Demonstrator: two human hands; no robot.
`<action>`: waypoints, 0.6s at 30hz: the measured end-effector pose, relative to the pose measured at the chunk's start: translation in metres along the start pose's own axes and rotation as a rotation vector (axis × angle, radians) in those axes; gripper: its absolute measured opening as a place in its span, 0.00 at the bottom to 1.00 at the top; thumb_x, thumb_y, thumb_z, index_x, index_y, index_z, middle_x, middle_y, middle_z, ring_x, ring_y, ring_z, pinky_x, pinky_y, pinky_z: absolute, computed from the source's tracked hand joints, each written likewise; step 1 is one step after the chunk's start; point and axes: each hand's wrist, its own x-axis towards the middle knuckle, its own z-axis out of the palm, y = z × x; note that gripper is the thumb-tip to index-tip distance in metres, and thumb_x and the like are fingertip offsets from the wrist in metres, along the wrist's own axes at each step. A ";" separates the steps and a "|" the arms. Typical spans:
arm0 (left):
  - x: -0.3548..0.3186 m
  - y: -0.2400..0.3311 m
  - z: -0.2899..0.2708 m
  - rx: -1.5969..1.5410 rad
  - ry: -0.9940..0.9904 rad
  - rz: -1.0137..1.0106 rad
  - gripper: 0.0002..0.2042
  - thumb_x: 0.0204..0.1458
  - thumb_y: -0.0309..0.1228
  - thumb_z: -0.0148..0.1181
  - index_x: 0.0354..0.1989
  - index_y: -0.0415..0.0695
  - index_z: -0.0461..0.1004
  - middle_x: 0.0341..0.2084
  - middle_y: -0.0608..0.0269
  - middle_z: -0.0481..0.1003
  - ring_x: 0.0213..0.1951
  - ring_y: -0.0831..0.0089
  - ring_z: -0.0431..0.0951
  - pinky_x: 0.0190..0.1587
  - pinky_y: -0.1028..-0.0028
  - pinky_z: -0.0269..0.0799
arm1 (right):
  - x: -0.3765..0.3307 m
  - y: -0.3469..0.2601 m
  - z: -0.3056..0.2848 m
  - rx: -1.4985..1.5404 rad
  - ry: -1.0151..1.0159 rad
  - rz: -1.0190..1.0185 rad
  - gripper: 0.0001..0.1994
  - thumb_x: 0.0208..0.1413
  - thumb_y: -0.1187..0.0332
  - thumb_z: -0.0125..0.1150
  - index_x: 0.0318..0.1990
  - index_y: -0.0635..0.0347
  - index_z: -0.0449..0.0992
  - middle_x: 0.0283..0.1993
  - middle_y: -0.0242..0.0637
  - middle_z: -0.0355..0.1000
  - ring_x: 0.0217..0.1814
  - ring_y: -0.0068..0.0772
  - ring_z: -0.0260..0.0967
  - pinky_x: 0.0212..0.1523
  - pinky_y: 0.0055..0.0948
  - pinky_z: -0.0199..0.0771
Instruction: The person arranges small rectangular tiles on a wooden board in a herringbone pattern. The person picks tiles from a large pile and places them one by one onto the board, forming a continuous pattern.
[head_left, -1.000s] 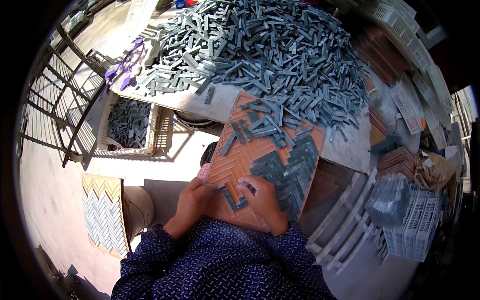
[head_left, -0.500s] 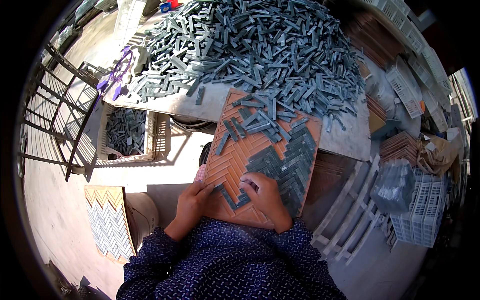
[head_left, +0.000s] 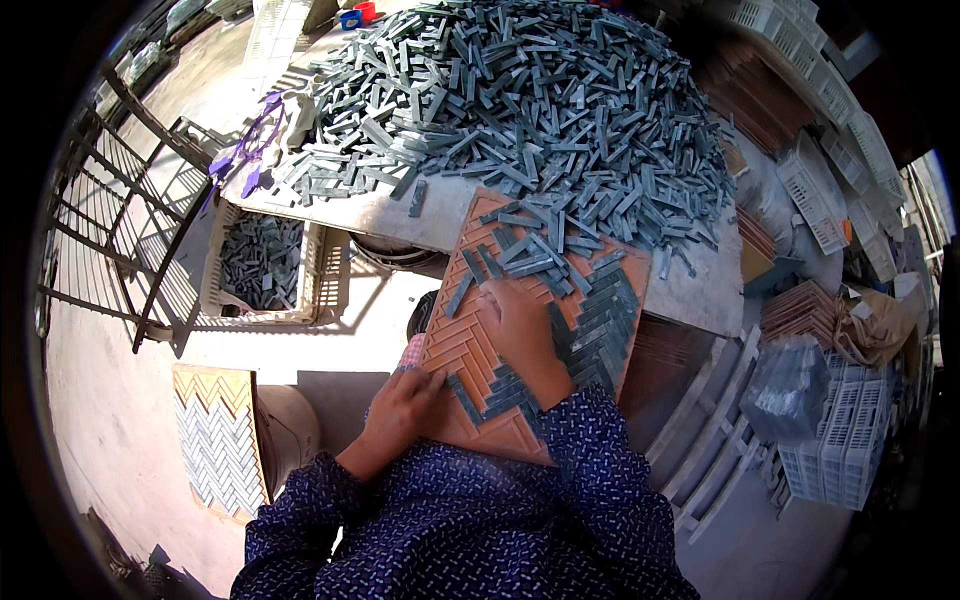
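An orange herringbone-grooved tray (head_left: 452,345) leans from my lap onto the table's front edge. Dark grey-green stone strips (head_left: 600,325) fill its grooves on the right side and part of the lower middle. Loose strips (head_left: 535,255) lie heaped on its upper part. My left hand (head_left: 402,402) grips the tray's lower left edge, fingers bent over the rim near a set strip (head_left: 463,398). Over the tray's middle, just below the loose strips, is my right hand (head_left: 520,330). Its fingers are curled together, and whatever sits at the fingertips is hidden.
A large pile of strips (head_left: 510,100) covers most of the table (head_left: 400,222). Left stand a crate of strips (head_left: 312,275), a metal rack (head_left: 150,250) and a panel of pale strips (head_left: 215,440). White plastic crates (head_left: 835,440) and wooden slats (head_left: 690,410) are at right.
My right hand has moved up the tray from the lower strips to beside the loose heap. My left hand stays at the tray's edge. The view has shifted slightly.
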 end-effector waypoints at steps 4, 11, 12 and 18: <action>0.000 0.003 0.000 -0.007 -0.018 -0.048 0.24 0.42 0.24 0.61 0.53 0.42 0.71 0.37 0.57 0.70 0.40 0.59 0.72 0.41 0.66 0.71 | 0.019 0.014 0.023 -0.336 -0.036 -0.024 0.08 0.51 0.70 0.59 0.37 0.63 0.72 0.37 0.45 0.71 0.34 0.46 0.71 0.33 0.42 0.71; 0.011 -0.008 -0.005 -0.127 0.140 -0.182 0.20 0.46 0.25 0.59 0.50 0.41 0.70 0.39 0.55 0.71 0.41 0.56 0.73 0.42 0.65 0.72 | -0.001 -0.007 0.005 -0.170 -0.129 0.292 0.07 0.48 0.71 0.59 0.33 0.63 0.71 0.32 0.44 0.71 0.34 0.48 0.72 0.34 0.43 0.71; 0.023 -0.011 -0.006 -0.200 0.194 -0.204 0.17 0.48 0.25 0.58 0.49 0.41 0.71 0.38 0.53 0.72 0.40 0.55 0.74 0.41 0.64 0.72 | -0.012 -0.013 -0.001 -0.075 -0.210 0.367 0.09 0.46 0.69 0.61 0.33 0.63 0.71 0.32 0.45 0.71 0.35 0.51 0.72 0.35 0.43 0.72; 0.086 -0.014 0.005 -0.191 0.287 -0.161 0.16 0.45 0.26 0.59 0.44 0.37 0.71 0.34 0.51 0.71 0.36 0.55 0.73 0.38 0.65 0.72 | -0.070 -0.049 -0.004 -0.139 -0.406 0.329 0.11 0.46 0.71 0.64 0.37 0.62 0.71 0.33 0.46 0.72 0.33 0.49 0.71 0.33 0.39 0.71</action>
